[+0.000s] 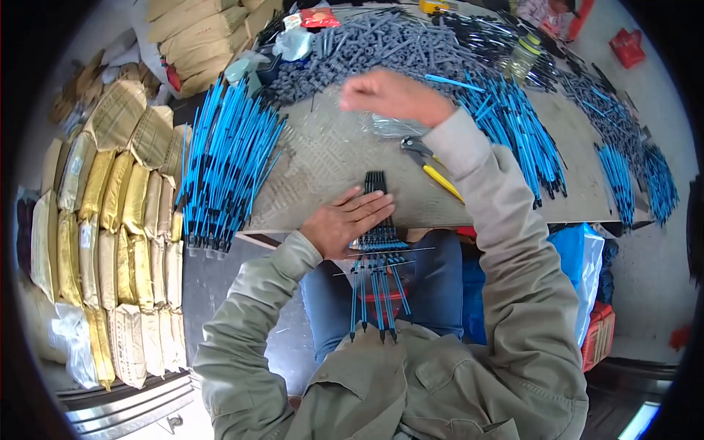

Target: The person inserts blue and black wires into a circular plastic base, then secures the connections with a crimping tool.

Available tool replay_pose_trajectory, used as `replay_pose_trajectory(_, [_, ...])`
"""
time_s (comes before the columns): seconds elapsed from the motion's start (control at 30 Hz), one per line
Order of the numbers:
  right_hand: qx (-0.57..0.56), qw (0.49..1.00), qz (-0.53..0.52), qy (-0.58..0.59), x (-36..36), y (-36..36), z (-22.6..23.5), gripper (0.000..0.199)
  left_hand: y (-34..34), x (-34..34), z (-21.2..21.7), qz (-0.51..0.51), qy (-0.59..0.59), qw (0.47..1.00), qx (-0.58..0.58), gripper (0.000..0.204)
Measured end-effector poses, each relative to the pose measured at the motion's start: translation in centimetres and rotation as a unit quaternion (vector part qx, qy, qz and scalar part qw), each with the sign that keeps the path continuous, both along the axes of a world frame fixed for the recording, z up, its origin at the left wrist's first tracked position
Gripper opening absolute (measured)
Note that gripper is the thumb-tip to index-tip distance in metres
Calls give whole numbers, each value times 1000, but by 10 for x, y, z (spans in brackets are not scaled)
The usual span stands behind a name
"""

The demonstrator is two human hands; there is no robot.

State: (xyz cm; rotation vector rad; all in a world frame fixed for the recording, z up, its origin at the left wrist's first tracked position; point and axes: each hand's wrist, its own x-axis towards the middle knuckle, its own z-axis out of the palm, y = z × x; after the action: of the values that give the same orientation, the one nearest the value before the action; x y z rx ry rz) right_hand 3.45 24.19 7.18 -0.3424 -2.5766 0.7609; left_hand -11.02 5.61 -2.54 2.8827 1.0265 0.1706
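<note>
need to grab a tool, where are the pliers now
In the head view, the pliers lie on the table right of centre, just left of the right sleeve.

A wide, grey-brown table (293, 180) curves across the middle of the room. The floor (213, 293) on its left looks dark grey. Gold and tan bags (139, 264) stand in rows on that side. Big brown sacks (198, 40) are piled past the table. White light (183, 414) glows at the bottom left.

Blu/blk rods (383, 238), gry pcs (389, 51), yel/blk pliers (441, 180), gld/tan bags (134, 204)
</note>
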Motion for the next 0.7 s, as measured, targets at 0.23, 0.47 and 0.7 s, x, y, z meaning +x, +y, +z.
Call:
replay_pose_trajectory(0.23, [170,932,-282,-153,58,18,-51,15,0,-5,4,2,-28,999,-39,115])
replay_pose_trajectory(0.47, [129,946,-262,-138,60,42,-76,13,2,-4,3,3,-30,998,-50,117])
replay_pose_trajectory(0.7, [176,939,-272,-112,60,39,-75,9,-3,-2,3,-6,-29,998,-55,116])
